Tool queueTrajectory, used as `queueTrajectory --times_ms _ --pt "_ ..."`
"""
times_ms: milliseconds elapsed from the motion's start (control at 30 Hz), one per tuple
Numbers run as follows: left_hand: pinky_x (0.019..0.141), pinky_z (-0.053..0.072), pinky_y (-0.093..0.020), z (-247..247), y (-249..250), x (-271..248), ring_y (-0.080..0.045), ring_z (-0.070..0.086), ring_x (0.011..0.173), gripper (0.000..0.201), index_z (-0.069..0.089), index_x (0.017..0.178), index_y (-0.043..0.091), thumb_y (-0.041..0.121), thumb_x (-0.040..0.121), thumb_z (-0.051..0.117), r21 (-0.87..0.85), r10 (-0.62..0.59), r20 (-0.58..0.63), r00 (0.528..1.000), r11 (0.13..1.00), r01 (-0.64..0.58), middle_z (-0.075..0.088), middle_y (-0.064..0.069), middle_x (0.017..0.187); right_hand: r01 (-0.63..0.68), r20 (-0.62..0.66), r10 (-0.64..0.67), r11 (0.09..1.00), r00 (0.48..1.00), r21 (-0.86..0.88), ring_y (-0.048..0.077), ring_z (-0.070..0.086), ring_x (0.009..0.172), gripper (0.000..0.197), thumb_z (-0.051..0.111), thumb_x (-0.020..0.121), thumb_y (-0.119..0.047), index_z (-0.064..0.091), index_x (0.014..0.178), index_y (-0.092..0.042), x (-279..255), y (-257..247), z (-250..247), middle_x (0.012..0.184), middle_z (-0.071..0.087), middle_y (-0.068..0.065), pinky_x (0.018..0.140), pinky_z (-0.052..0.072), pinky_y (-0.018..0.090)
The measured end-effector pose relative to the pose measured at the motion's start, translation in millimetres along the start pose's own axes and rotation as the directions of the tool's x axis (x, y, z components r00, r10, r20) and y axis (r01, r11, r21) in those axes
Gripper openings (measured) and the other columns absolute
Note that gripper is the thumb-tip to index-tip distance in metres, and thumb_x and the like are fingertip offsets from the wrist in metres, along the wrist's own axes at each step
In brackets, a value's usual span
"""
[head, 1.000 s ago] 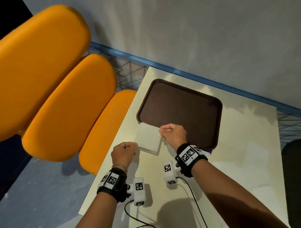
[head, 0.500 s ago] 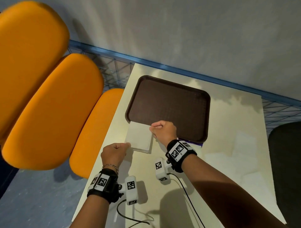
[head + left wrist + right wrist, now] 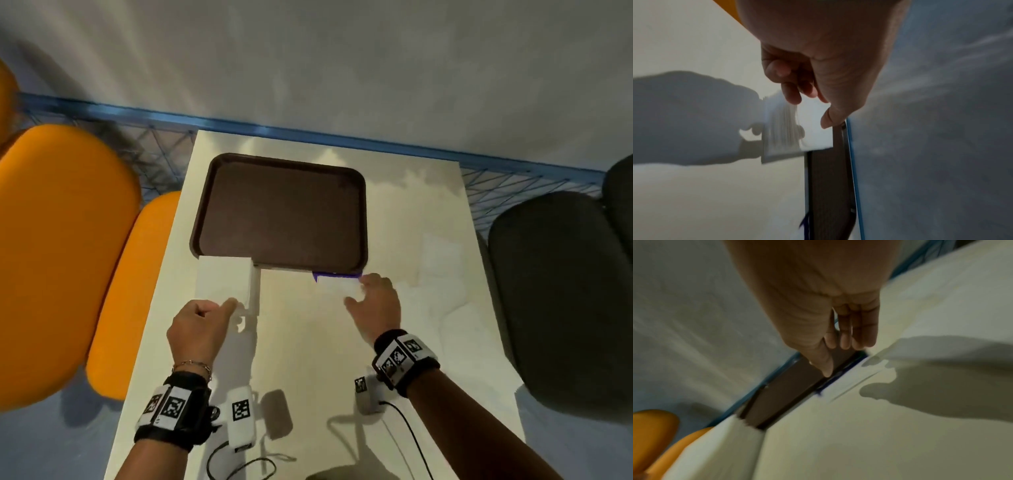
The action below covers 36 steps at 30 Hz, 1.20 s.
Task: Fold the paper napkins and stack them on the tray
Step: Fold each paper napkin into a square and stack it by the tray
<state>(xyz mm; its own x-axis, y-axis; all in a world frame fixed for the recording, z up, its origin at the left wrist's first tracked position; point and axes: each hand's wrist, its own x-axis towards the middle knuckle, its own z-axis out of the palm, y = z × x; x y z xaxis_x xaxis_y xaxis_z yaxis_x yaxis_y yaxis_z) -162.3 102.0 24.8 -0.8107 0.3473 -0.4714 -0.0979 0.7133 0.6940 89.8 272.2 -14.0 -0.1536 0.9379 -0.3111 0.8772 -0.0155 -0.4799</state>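
1. Brown tray point(image 3: 281, 212) sits far-centre on the white table point(image 3: 308, 342), nothing on it. No napkin stacked yet.
2. Napkin stack point(image 3: 224, 279) lies at the tray's near-left corner, its far edge over the rim. Left wrist view shows many layered sheet edges.
3. Second white napkin point(image 3: 337, 284) lies just near the tray's near-right edge, beside a purple packet point(image 3: 337, 274) tucked partly under the rim. Long axis runs left-right, along the tray edge.
4. Key relation: this napkin lies directly ahead of the right hand point(image 3: 375, 303), on its far-left side. The right hand is plainly the nearer one; the left is well apart from it.
5. Right hand: palm down, fingers straight and close together, thumb splayed left, tips at the napkin's right end. Contact or mere hover, cannot tell; blurred.
6. Left hand point(image 3: 198, 325): fingers curled, knuckles up, thumb and forefinger at the stack's near-right corner. Whether they pinch a sheet, cannot tell.
7. Judgement: next comes drawing the right-hand napkin nearer to fold it.
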Motion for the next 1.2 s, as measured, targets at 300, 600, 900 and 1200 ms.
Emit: queueTrajectory --times_ms 300,600,900,1200 --pt "0.069 0.049 -0.020 95 8 -82 -0.005 0.070 0.078 0.009 0.076 0.081 0.026 0.031 0.083 0.084 0.080 0.206 0.386 0.899 0.964 -0.255 0.075 0.014 0.078 -0.205 0.067 0.229 0.943 0.971 -0.262 0.033 0.054 0.132 0.077 0.083 0.087 -0.043 0.046 0.146 -0.009 -13 132 -54 0.141 0.053 0.015 0.111 0.045 0.038" --pt "0.077 0.053 -0.017 192 -5 -150 0.000 0.069 0.084 0.004 0.076 0.089 0.032 0.031 0.085 0.077 0.248 0.090 0.531 0.843 0.934 -0.256 0.075 0.016 0.083 0.003 0.039 0.001 0.995 0.999 -0.104 0.032 0.064 0.119 0.041 0.079 0.091 -0.016 0.063 0.128 -0.008 -12 155 -55 0.126 0.065 0.012 0.101 0.049 0.037" --pt "0.087 0.057 -0.028 224 -10 -184 -0.007 0.072 0.089 0.006 0.076 0.089 0.032 0.038 0.087 0.075 0.240 0.071 0.493 0.867 0.947 -0.214 0.077 0.015 0.083 0.209 0.069 -0.199 0.955 0.978 -0.211 0.025 0.071 0.108 0.023 0.064 0.105 -0.025 0.074 0.123 -0.016 -5 174 -70 0.117 0.071 0.007 0.089 0.054 0.030" --pt "0.070 0.058 -0.030 208 -11 -189 -0.014 0.076 0.088 0.032 0.078 0.105 0.022 0.049 0.089 0.078 -0.071 -0.023 0.485 0.874 0.995 0.066 0.080 0.008 0.091 -0.227 0.422 -0.064 0.765 0.904 0.603 0.020 0.076 0.079 0.017 0.084 0.088 -0.010 0.078 0.103 -0.015 -24 152 -133 0.091 0.078 0.008 0.079 0.066 0.034"
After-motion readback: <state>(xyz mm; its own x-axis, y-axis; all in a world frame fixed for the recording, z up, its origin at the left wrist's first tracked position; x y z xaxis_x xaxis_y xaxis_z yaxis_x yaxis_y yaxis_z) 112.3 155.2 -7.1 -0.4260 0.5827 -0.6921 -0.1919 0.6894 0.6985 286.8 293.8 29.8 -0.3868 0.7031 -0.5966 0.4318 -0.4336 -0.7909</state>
